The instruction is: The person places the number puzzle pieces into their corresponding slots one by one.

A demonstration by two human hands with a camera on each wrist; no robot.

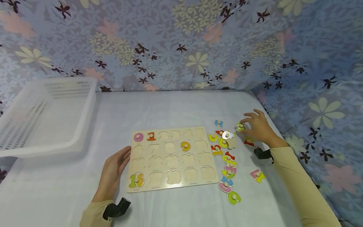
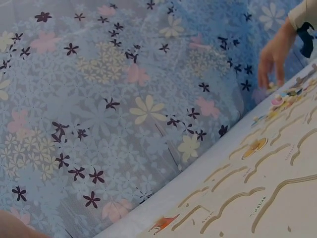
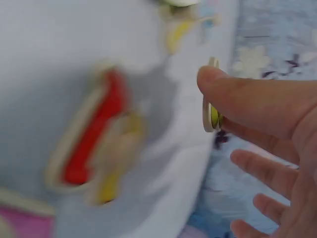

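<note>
Thumb and forefinger of my right hand (image 1: 257,129) pinch a small green number puzzle piece (image 1: 240,127), right of the board. In the right wrist view the piece (image 3: 207,116) is edge-on, held above the table. My left hand (image 1: 112,168) rests at the left edge of the wooden number board (image 1: 178,186), fingers nearly straight against it. Set in the board are a pink 0 (image 1: 138,137), a red 1 (image 1: 151,136), a yellow-orange 9 (image 1: 185,146) and a green-and-orange 16 (image 1: 133,181). Its other recesses show bare wood.
Loose number pieces lie in an overlapping column along the board's right side, among them a red-and-yellow 15 (image 1: 216,150) and a green piece (image 1: 234,198). A red piece (image 1: 249,142) and a pink-and-yellow piece (image 1: 257,176) lie farther right. A white basket (image 1: 85,116) stands at the left.
</note>
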